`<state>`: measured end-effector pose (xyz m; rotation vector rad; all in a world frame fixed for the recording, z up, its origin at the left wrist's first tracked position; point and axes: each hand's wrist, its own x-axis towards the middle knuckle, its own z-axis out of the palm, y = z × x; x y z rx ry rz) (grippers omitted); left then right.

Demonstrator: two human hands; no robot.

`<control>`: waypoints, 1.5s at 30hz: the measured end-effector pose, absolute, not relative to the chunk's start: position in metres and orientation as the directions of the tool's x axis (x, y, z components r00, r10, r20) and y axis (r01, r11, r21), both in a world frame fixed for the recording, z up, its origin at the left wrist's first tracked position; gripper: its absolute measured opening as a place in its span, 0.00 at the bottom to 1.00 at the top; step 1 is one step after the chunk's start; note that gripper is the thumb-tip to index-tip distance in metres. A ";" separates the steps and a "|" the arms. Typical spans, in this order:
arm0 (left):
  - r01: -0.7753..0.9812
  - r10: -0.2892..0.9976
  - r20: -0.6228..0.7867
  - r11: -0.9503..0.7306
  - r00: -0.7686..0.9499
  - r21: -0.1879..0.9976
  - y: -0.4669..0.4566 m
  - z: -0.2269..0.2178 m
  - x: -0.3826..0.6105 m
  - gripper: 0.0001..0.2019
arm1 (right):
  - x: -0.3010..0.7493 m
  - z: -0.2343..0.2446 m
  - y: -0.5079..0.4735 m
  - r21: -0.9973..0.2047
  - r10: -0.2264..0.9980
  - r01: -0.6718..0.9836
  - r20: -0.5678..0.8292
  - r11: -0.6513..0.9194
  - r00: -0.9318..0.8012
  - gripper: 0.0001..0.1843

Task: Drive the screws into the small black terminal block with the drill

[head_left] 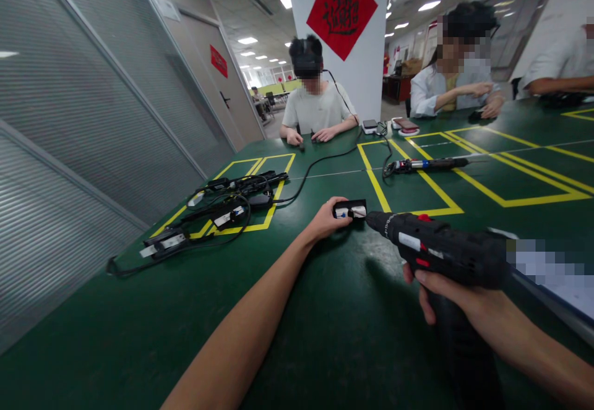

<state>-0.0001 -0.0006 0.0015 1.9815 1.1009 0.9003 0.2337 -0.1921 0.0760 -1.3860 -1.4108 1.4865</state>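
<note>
My left hand [326, 219] grips a small black box-like part [357, 205] with a white label, holding it at the table top. In my right hand [452, 289] is a black cordless drill [436, 246] with red details, gripped by its handle. The drill's chuck points left and sits close to the right end of the black part. From this angle I cannot tell whether the bit touches it. The fingers behind the drill handle are partly hidden.
Black adapters with tangled cables [236, 196] lie at the left on the green table [297, 323]. A pen-shaped tool [431, 164] rests at the back right, near phones [406, 125]. Pixelated papers [554, 274] lie at right. Several people [318, 104] sit across the table.
</note>
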 end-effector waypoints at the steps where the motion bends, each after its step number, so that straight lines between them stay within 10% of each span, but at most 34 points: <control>1: 0.409 0.885 0.240 -0.406 0.400 0.817 0.000 0.001 0.000 0.26 | 0.234 0.075 -0.192 -0.958 0.942 0.200 -0.248 -0.204 -0.226 0.12; 45: 0.403 0.885 0.221 -0.393 0.410 0.826 0.000 0.001 -0.002 0.25 | 0.232 0.076 -0.193 -0.926 0.948 0.328 -0.257 -0.187 -0.185 0.18</control>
